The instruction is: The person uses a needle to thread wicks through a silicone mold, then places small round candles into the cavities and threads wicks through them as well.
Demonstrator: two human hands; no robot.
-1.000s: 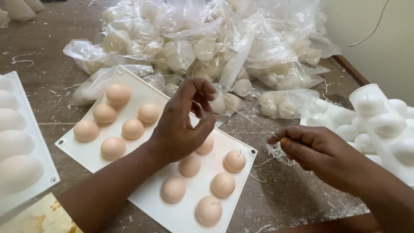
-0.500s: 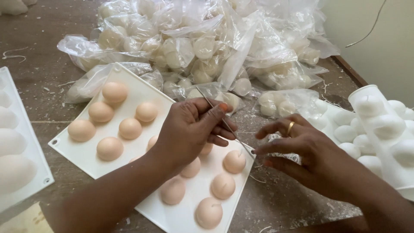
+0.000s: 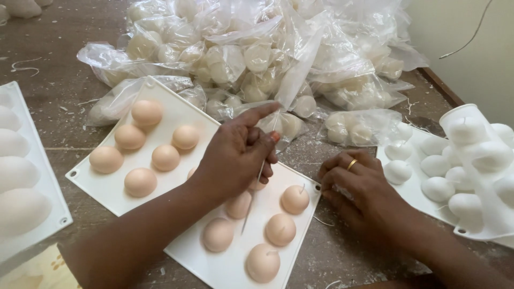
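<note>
- Your left hand (image 3: 235, 155) has dropped lower over the white mould (image 3: 176, 187) and now pinches a long thin needle (image 3: 252, 195), its tip pointing down between the peach domes.
- Your right hand (image 3: 358, 184) has moved left to the mould's edge, fingers curled under.

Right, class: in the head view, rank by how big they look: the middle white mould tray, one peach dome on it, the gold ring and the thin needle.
1. Mould tray
2. Needle, long but very thin
3. Peach dome
4. Ring
Needle versus dome is unsure: longer, yet far slimmer.
</note>
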